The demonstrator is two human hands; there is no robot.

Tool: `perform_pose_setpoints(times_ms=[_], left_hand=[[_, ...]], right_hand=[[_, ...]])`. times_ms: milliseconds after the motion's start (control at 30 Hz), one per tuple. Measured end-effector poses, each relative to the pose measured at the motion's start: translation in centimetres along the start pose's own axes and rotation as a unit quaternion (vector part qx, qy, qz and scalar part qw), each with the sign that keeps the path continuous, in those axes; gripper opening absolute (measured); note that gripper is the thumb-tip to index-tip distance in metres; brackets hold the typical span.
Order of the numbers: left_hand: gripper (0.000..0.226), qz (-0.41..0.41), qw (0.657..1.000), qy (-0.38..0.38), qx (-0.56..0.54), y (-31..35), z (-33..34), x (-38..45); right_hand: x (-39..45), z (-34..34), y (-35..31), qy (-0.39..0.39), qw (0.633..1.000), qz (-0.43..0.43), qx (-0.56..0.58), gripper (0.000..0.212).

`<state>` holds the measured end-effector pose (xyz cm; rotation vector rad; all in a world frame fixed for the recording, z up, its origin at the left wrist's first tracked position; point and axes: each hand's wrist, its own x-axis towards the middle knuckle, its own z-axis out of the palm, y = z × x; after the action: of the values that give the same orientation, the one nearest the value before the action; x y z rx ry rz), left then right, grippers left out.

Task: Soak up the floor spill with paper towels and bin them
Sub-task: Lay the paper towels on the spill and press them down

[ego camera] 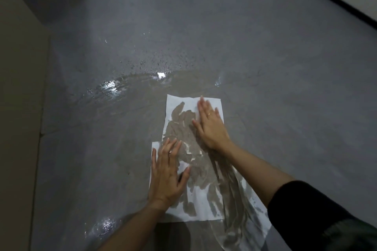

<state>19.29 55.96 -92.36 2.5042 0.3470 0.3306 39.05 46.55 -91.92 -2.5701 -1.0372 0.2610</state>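
Paper towels (195, 161) pressed flat onto the floor spill (130, 87) by 2 hands.

The white sheets lie at 6 o'clock on the grey floor (285, 67), centres soaked brown, edges dry. Standing liquid glistens at 11 o'clock beyond them. Left hand (166, 177) rests palm-down at 7 o'clock, fingers spread wide, gripping nothing. Right hand (211, 124), ring (209, 114) visible, lies flat at 1 o'clock, fingers extended and close together.
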Motion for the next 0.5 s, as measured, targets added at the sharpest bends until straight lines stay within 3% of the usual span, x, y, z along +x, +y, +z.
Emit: perform_pose_setpoints(times_ms=[100,300,367,433,500], left_hand=[[0.066,-0.003,1.0,-0.007,-0.001,0.0,0.0,-0.1],[0.065,0.001,1.0,-0.011,0.006,0.0,0.1,-0.3],[0.064,-0.005,1.0,-0.008,0.001,0.1,0.0,-0.3],[0.064,-0.006,1.0,-0.001,-0.002,0.2,0.0,-0.3],[0.064,-0.007,1.0,0.004,-0.002,0.3,-0.2,-0.4]], right_hand=[[0.8,0.7,1.1,-0.06,0.995,0.033,-0.067,0.07],[1.3,0.0,0.5,-0.042,0.996,0.044,-0.065,0.063],[2.2,-0.5,-0.2,-0.015,0.998,0.001,-0.066,0.059],[2.4,0.0,-0.7,-0.052,0.992,-0.082,-0.08,0.06],[2.1,0.9,-0.6,-0.084,0.987,-0.105,-0.093,0.062]])
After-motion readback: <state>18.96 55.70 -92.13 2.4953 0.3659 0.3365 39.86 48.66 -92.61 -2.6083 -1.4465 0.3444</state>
